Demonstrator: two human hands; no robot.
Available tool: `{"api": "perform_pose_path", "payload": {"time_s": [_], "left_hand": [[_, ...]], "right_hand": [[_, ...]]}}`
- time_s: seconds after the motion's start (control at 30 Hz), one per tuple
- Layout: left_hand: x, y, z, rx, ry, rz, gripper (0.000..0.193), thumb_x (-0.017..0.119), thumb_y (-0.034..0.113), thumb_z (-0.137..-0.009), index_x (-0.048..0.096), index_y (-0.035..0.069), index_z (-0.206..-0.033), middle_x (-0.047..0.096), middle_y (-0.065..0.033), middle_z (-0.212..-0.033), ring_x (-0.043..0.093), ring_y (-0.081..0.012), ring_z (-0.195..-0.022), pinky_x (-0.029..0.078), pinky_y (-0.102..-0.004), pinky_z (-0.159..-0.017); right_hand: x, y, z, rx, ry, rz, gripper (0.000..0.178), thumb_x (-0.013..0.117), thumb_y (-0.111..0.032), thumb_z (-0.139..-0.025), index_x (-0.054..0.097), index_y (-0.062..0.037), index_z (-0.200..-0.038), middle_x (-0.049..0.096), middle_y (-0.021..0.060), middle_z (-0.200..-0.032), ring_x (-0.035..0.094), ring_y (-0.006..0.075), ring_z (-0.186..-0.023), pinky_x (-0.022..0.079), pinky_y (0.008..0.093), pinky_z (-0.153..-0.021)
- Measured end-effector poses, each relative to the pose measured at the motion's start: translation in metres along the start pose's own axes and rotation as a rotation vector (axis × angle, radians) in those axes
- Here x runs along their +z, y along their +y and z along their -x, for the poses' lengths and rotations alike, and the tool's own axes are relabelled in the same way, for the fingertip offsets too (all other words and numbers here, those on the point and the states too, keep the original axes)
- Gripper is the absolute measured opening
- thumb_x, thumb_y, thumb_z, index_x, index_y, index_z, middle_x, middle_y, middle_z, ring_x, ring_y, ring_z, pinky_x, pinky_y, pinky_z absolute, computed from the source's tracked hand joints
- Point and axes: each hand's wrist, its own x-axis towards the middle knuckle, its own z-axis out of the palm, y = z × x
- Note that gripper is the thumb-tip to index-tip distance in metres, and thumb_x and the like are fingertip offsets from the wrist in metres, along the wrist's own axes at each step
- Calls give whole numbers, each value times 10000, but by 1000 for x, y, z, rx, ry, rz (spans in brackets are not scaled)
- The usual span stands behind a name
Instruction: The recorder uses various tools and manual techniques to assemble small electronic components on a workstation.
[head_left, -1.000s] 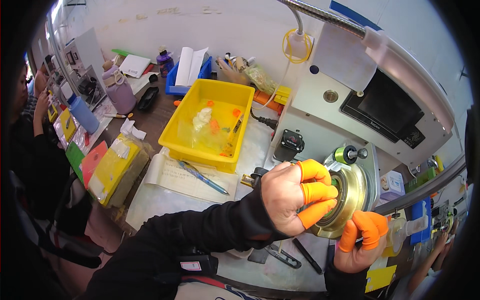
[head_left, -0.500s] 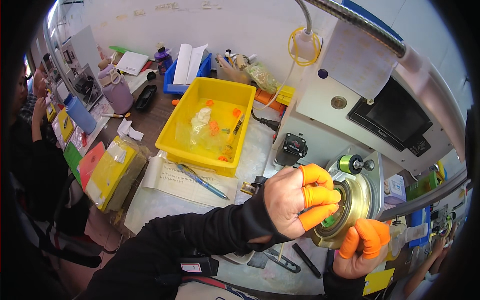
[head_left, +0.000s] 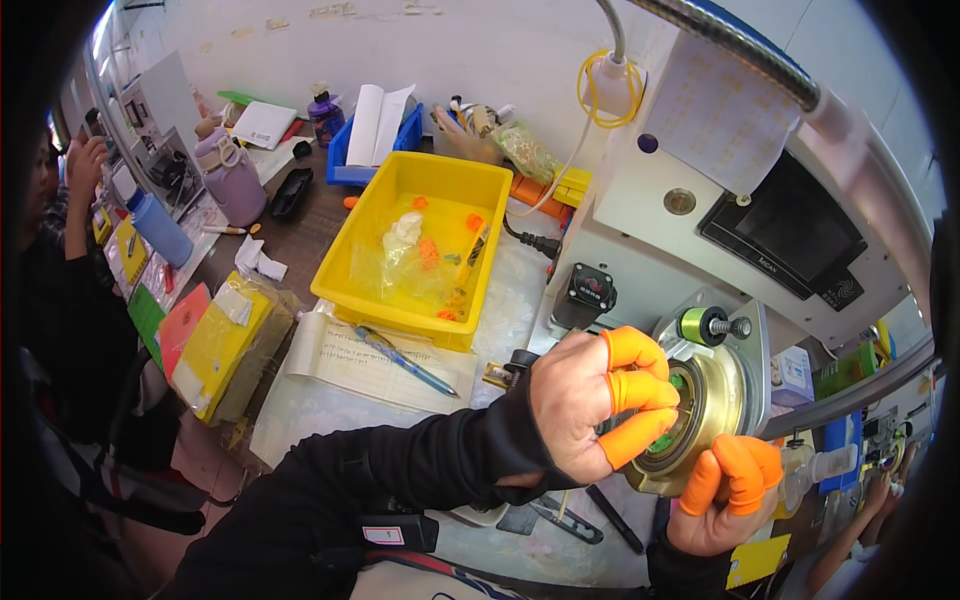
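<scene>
My left hand (head_left: 582, 405), with orange finger cots on its fingers, reaches over the round brass-coloured wheel (head_left: 714, 420) of a white machine. Its fingertips press together above the wheel's green centre (head_left: 664, 441); whatever they pinch is too small to make out. At the wheel's lower right rim is my right hand (head_left: 722, 498), also in orange finger cots. Its fingers curl inward against the thumb, and anything between them is hidden. A spool of yellow-green thread (head_left: 703, 327) sits just above the wheel on the machine.
Left of the machine stands a yellow bin (head_left: 335, 290) holding orange scraps and clear plastic. A pen (head_left: 405, 360) lies on an open notebook (head_left: 325, 350). Near my forearm are dark tweezers (head_left: 568, 520) and a black marker (head_left: 614, 518). A metal flexible arm (head_left: 740, 45) crosses overhead.
Both my hands stay almost in place, fingers still pinched at the wheel. At the far left, another person's hand has risen.
</scene>
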Motion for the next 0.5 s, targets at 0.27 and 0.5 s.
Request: {"api": "perform_pose_path", "payload": {"time_s": [0.27,0.5], "left_hand": [[-2,-2,1,-11,-14,64,181,606,-4,-661,579,17,-840,501,-95,-819,518,-166,-680,431,-242,-589],[-17,14,0,156,-83,-169,190,643,32,-628,591,100,-797,448,-75,-935,475,-169,-703,373,-288,-620]], "right_hand": [[1,-5,-1,8,-3,37,113,565,-107,-764,534,-37,-847,490,77,-829,481,178,-722,362,304,-747],[-10,20,12,-181,133,-1,387,632,-293,-672,458,-148,-987,482,42,-942,496,212,-727,330,368,-627]]}}
